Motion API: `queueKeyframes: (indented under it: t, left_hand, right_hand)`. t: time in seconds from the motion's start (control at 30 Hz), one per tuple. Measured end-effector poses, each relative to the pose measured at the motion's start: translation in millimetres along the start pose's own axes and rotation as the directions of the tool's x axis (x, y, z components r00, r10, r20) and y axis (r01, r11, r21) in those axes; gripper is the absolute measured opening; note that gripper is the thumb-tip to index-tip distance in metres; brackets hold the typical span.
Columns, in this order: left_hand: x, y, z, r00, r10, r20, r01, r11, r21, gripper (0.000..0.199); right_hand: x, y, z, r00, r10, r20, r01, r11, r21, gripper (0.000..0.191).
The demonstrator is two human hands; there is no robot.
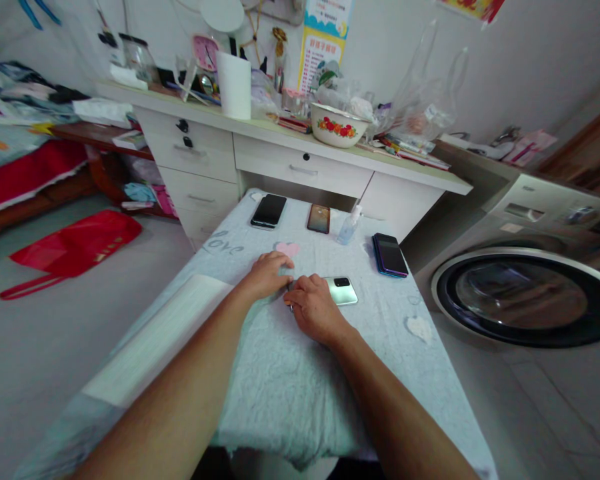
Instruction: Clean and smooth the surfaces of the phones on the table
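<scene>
A pale green phone (345,291) lies back up on the cloth-covered table, its camera block at the right end. My right hand (313,302) covers its left end, fingers bent and pressed together at the phone's edge. Just left of it, my left hand (270,273) has curled fingers whose tips reach the same end of the phone. Something small and orange shows under my right fingertips, too small to name. Whether my left fingers pinch anything is hidden.
Farther back lie a black phone (269,211), a brown phone (319,219) and a clear spray bottle (349,227). Stacked dark phones (390,255) sit at the right. A white sheet (155,340) lies along the left edge. A washing machine (520,227) stands to the right.
</scene>
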State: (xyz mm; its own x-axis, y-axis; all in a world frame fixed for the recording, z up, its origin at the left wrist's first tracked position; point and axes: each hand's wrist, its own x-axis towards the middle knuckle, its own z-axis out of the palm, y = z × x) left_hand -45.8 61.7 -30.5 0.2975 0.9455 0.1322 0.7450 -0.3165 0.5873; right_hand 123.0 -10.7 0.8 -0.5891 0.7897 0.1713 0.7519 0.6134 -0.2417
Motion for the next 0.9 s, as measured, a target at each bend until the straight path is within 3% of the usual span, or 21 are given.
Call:
queueKeyframes:
  t: [0.9]
  left_hand:
    - [-0.7, 2.0, -2.4, 1.0, 0.017, 0.011, -0.017, 1.0, 0.003, 0.025]
  right_hand:
    - [-5.3, 1.3, -6.2, 0.99, -0.135, 0.03, 0.132, 0.988, 0.079, 0.021]
